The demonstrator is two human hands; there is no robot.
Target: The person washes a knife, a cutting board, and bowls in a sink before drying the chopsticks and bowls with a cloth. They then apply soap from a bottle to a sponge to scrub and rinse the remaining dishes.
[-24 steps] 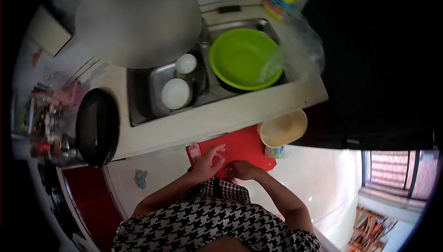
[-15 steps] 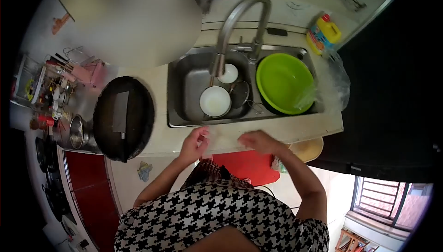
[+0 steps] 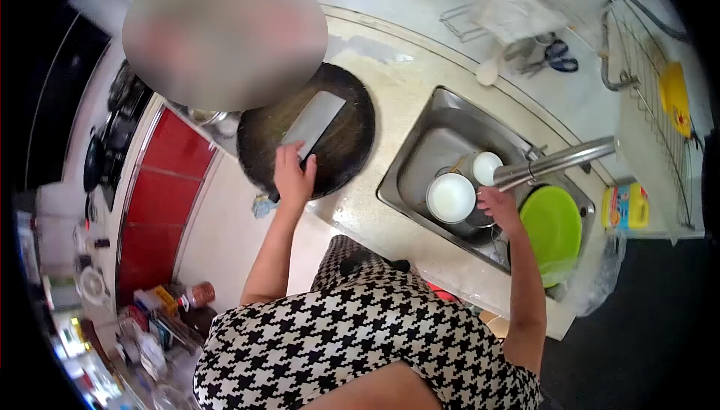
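A cleaver (image 3: pixel 319 119) lies on a round dark board (image 3: pixel 352 126) on the counter. My left hand (image 3: pixel 294 174) is at the cleaver's handle end, near the board's front edge, its fingers closed around the handle, which is mostly hidden. Over the sink (image 3: pixel 420 162), my right hand (image 3: pixel 499 206) is beside a white bowl (image 3: pixel 451 198) and below the faucet (image 3: pixel 562 162); its fingers are bent, and what they hold, if anything, is hard to make out. A smaller white bowl (image 3: pixel 487 168) sits behind.
A green basin (image 3: pixel 551 234) stands in the sink's right part. At the right are a yellow bottle (image 3: pixel 626 206) and a clear plastic bag (image 3: pixel 604 279). Scissors (image 3: pixel 556 57) hang on the wall behind the sink. A wire rack (image 3: pixel 649 102) is at the upper right.
The view has turned toward the board. My left hand has moved from the counter's front edge to the cleaver's handle. My right hand has moved from the front edge to over the sink.
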